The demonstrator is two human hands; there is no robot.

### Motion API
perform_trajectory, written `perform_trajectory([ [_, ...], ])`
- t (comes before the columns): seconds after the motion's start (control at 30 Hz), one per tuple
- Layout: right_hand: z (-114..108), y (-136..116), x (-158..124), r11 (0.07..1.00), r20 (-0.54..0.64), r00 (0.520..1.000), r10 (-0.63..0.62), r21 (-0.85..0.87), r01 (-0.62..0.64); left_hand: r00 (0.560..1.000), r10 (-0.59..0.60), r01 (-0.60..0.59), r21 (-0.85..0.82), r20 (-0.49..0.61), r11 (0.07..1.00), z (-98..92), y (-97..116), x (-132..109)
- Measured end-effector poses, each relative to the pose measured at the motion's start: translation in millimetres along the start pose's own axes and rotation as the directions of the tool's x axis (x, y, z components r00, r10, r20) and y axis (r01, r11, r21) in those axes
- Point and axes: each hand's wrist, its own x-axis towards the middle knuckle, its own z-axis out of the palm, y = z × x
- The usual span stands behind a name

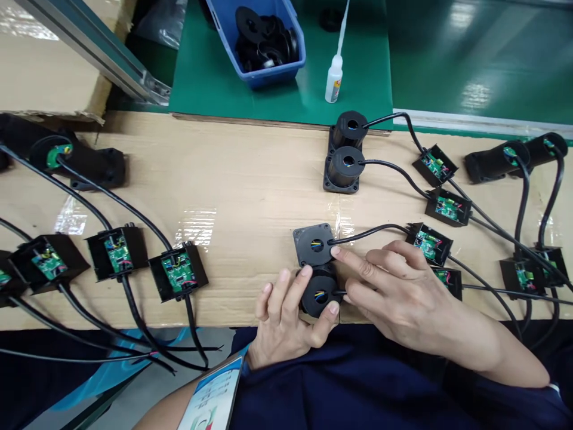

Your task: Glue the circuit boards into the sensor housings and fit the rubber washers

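Note:
My left hand (pixel 289 316) is closed around a black round housing (pixel 319 295) near the front edge of the bench, fingertips at its upper side and thumb at its lower right. Blue and yellow wires show through its centre hole. My right hand (pixel 398 292) is open. Its index fingertip touches the edge of a second black housing (pixel 308 239) with a square flange, close to its cable. The thumb side lies by the lower housing's cable, part of which is hidden. Two open black boxes with green circuit boards (pixel 430 243) sit beyond my right hand, one partly covered.
Two upright black housings (pixel 347 167) stand behind, cabled to open boxes (pixel 447 207). More cabled housings (pixel 496 161) lie at right, others (pixel 89 161) at left with boxes (pixel 179 272). A blue bin (pixel 268 76) of black parts and a white bottle (pixel 333 80) stand on the green mat.

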Motion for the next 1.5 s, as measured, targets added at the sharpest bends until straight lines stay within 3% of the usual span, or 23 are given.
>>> perform_trajectory([
  [0.27,-5.2,-3.1,2.4,0.999,0.023,1.0,0.005,-0.041,-0.004,0.992,-0.105,0.11,-0.075,0.073,0.991,0.5,5.5,2.0],
  [0.63,-5.0,-5.3,1.4,0.998,0.062,0.998,0.017,-0.066,-0.013,0.995,0.025,-0.013,-0.114,0.098,0.993,-2.0,-7.0,-5.0],
  [0.77,-6.5,-5.6,3.3,0.999,0.052,0.998,0.022,-0.048,-0.019,0.999,0.046,-0.043,-0.107,0.029,0.993,-4.6,-12.1,-2.9],
  [1.07,-1.9,-1.5,-0.8,1.0,0.068,0.998,0.01,-0.004,-0.01,0.966,0.258,-0.258,-0.154,-0.019,0.954,-13.8,-31.9,25.4],
  [1.13,-2.5,-2.5,-1.7,1.0,0.072,0.997,0.013,-0.014,-0.012,0.969,0.246,-0.232,-0.234,0.033,0.944,-18.0,-39.8,38.7],
  [1.27,-3.0,-4.9,-3.7,0.997,0.061,0.998,-0.023,-0.071,0.027,0.947,0.191,-0.086,-0.366,0.26,0.926,-24.9,-58.3,66.5],
  [1.5,-0.2,-6.3,-4.5,0.994,0.058,0.998,-0.028,-0.108,0.034,0.859,0.359,-0.199,-0.407,0.365,0.891,-25.1,-67.5,92.9],
])
